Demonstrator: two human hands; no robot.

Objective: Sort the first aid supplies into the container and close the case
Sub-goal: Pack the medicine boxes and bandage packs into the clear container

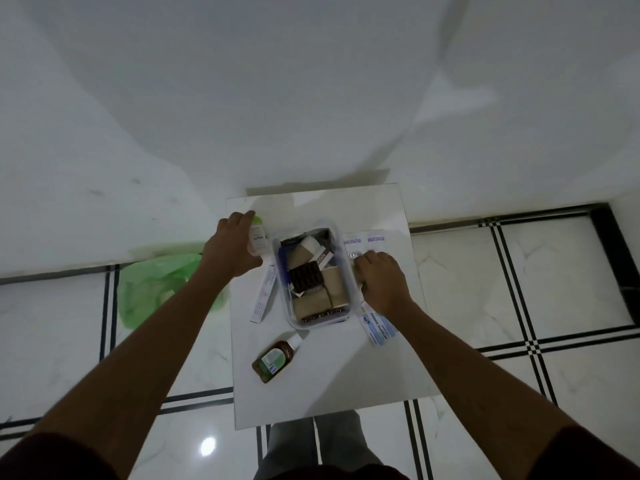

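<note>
Bench [322, 382] carries the clear container [313, 277] centrally, already packed. Left hand [230, 245] grips a small bottle [258, 237] near the far-left corner; lift it clear over the rim. Right hand [382, 282] rests curled on packets, grip unclear.

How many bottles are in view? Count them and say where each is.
2. A white bottle with a green cap is gripped in the left hand, left of the clear plastic container. A brown bottle lies on the table nearer the person. Others may be hidden.

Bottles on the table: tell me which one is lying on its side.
The brown bottle with the white cap, lying near the table's front edge. The other, a white bottle with a green cap, is held in the left hand.
</note>
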